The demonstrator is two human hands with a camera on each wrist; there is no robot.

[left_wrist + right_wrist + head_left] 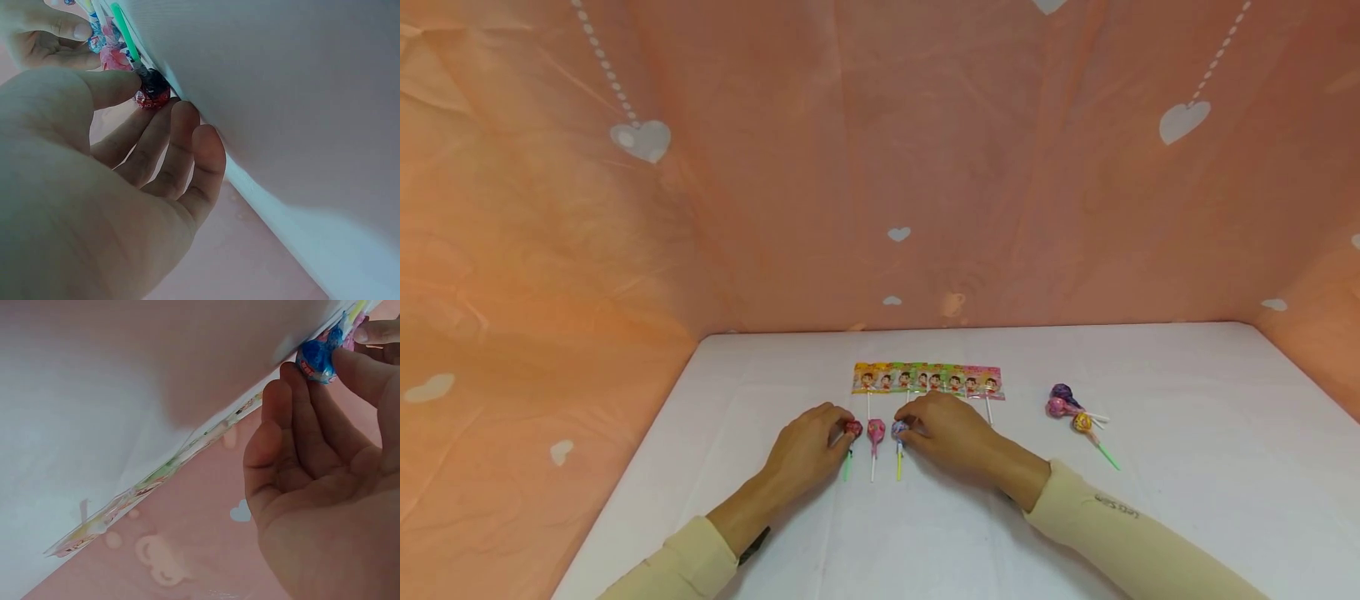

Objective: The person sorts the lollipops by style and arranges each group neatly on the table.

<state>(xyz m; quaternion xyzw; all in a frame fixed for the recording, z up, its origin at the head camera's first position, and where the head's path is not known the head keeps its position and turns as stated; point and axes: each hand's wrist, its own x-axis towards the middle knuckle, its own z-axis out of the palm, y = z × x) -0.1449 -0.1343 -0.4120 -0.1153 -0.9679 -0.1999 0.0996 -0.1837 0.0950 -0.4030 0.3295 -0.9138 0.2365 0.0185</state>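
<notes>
1. Red lollipop [853,428] and blue lollipop [898,429]: both were probably light and hard, their shiny wrap a little slippery, the candy liable to crack if dropped. The round head seemed the surest place to take hold.
2. The left hand [807,439] pinched the red head between thumb and fingers; the right hand [951,433] pinched the blue head likewise.
3. Both lollipops lay on the white tabletop [880,542], with a pink lollipop [876,431] between them.
4. The red one, dark at its neck, had a green stick [847,468]; the blue, a yellow stick [899,467].
5. Behind stood out a row of colourful flat packets [928,380]; three loose lollipops [1082,423] lay to the right.
</notes>
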